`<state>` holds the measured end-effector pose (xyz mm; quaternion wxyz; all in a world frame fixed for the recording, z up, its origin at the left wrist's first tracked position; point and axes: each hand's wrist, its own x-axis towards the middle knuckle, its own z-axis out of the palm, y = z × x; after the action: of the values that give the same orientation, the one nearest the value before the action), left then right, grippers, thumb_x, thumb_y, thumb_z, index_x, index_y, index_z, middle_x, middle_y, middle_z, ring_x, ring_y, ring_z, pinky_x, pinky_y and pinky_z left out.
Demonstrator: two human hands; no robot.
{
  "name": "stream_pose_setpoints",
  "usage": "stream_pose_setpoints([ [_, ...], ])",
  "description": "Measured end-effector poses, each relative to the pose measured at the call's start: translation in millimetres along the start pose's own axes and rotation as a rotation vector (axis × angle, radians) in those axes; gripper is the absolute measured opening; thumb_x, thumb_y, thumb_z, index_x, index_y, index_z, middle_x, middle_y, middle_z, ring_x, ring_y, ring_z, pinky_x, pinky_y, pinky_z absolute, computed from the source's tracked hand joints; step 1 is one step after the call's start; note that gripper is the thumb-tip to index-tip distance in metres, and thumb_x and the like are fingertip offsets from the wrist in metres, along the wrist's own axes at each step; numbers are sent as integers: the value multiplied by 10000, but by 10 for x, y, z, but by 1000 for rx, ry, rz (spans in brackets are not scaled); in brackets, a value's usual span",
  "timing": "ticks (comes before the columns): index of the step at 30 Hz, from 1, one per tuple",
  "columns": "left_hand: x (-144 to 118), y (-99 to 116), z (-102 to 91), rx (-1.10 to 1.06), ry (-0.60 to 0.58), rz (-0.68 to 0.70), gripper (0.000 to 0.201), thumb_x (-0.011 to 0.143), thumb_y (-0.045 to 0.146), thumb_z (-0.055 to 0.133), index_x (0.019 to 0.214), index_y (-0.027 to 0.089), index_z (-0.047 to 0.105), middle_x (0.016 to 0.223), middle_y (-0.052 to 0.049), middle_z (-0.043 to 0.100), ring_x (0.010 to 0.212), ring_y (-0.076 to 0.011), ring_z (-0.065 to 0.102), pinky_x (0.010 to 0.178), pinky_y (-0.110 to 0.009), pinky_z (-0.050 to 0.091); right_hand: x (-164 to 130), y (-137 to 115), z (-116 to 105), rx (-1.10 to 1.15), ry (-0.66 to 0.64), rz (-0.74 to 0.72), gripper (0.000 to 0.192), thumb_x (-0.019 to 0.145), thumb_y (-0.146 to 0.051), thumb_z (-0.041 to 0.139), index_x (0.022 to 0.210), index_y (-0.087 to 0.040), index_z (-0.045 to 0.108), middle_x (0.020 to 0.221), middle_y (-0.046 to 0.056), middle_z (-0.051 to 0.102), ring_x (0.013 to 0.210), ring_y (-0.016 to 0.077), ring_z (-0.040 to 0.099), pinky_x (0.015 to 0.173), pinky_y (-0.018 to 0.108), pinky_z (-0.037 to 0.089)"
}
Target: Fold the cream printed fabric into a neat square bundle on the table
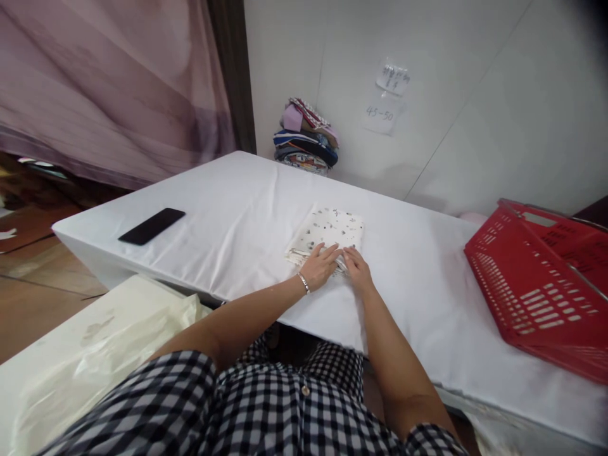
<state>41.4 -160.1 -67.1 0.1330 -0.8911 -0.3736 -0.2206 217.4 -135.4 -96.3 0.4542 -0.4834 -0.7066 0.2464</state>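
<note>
A folded white cloth with small dark prints (329, 233) lies flat on the white-covered table (228, 215). My left hand (320, 265), with a bracelet at the wrist, presses on the cloth's near edge, fingers spread flat. My right hand (357, 268) rests beside it, touching the same near edge with fingers pointing toward the left hand. Both hands lie on top of the cloth rather than gripping it.
A black phone (152, 225) lies at the table's left end. A red plastic basket (541, 278) sits tilted at the right. A stack of folded clothes (306, 136) stands against the wall at the back. A cream plastic sheet (95, 342) lies at lower left.
</note>
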Motion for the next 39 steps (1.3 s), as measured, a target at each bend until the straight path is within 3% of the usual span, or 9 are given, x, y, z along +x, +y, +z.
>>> stream_pose_setpoints([
  [6,-41,11,30,-19,15,-35,270,859,121,410,801,186,666,1216,-60,568,1286,-224,352,1102,-501,203,39,37,-7,67,-20,52,396,855,-512,441,972,-227,690,1205,55,592,1258,225,405,1074,469,281],
  [16,5,99,69,9,48,21,253,896,152,384,881,192,634,1359,-54,452,1303,-209,329,1089,-505,209,11,-82,-44,200,8,112,422,834,-537,463,1035,-225,664,1201,41,595,1268,207,392,1079,450,284],
  [22,49,186,171,12,42,-10,261,889,151,389,842,177,644,1285,-51,525,1290,-206,348,1105,-485,186,21,-70,-64,212,43,143,422,835,-515,460,1021,-200,669,1217,65,583,1241,209,427,1070,419,298],
  [28,18,177,177,16,26,-7,222,869,147,425,862,167,646,1246,-51,550,1295,-211,337,1113,-480,162,78,96,-44,13,216,308,421,745,-471,562,1035,-181,657,1312,81,496,1201,223,454,1036,354,329],
  [33,7,163,214,6,61,6,210,865,143,434,843,165,643,1240,-53,549,1298,-219,329,1111,-480,159,238,140,-45,-175,127,304,458,744,-386,540,1155,-189,583,1282,67,524,1190,217,461,1031,339,325],
  [39,-8,147,275,-21,113,28,202,871,162,439,828,170,636,1234,-40,551,1294,-216,329,1105,-483,165,673,172,-68,-378,-14,388,627,733,-338,575,1311,-148,427,1329,103,476,1231,234,421,1030,325,308],
])
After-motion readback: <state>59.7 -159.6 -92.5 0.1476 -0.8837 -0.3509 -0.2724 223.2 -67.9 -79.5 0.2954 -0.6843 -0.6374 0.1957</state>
